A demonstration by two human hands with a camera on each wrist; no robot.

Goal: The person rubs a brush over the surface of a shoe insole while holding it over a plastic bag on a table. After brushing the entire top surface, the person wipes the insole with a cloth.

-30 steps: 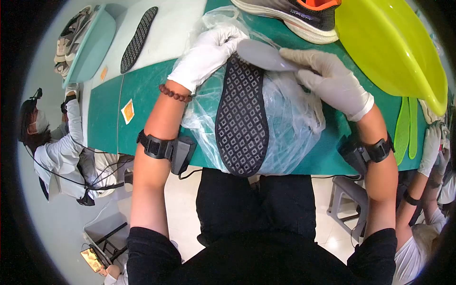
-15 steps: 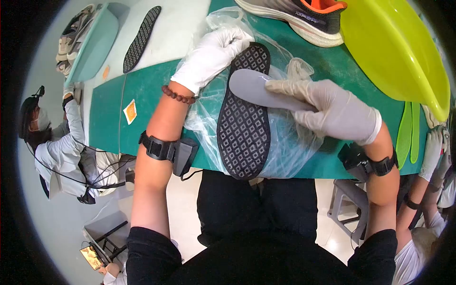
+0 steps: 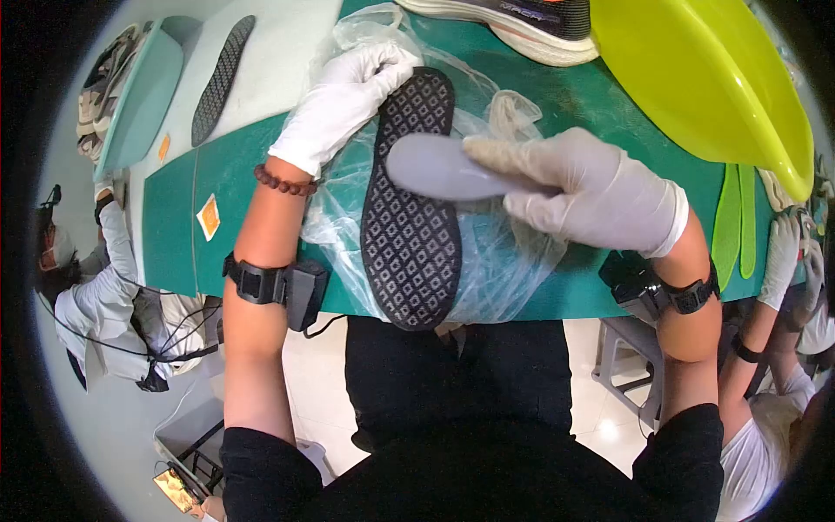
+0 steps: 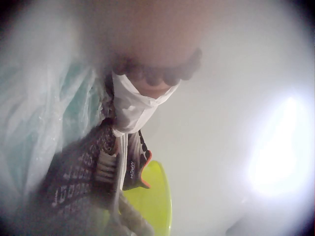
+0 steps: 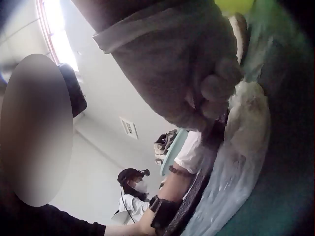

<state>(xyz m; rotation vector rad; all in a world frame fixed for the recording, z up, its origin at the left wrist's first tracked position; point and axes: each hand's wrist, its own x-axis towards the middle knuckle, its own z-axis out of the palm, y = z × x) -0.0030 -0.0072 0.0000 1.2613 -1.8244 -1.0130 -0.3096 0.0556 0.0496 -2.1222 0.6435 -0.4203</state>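
A black insole [image 3: 410,261] with a pale diamond pattern lies lengthwise over a crumpled clear plastic bag [image 3: 513,270] in the head view. My gloved left hand [image 3: 348,103] pinches its far end at the left edge. In my gloved right hand [image 3: 600,190] is a grey-backed brush [image 3: 439,165], held over the upper middle of the insole. The left wrist view shows the brush's bristles [image 4: 105,169] facing the patterned surface. Seen from the right wrist, gloved fingers [image 5: 219,91] curl at the brush, which is mostly hidden there.
Beyond the bag stands a running shoe [image 3: 522,30], beside a yellow-green basin [image 3: 696,78]. Bright green insoles [image 3: 735,222] lie at the right. Another dark insole [image 3: 222,83] and a blue basin [image 3: 143,96] with shoes are at the left. Other people work at both sides.
The right hand has brought the brush from the insole's far end down toward its middle. The left hand keeps its grip on the far end. The head view has shifted slightly.
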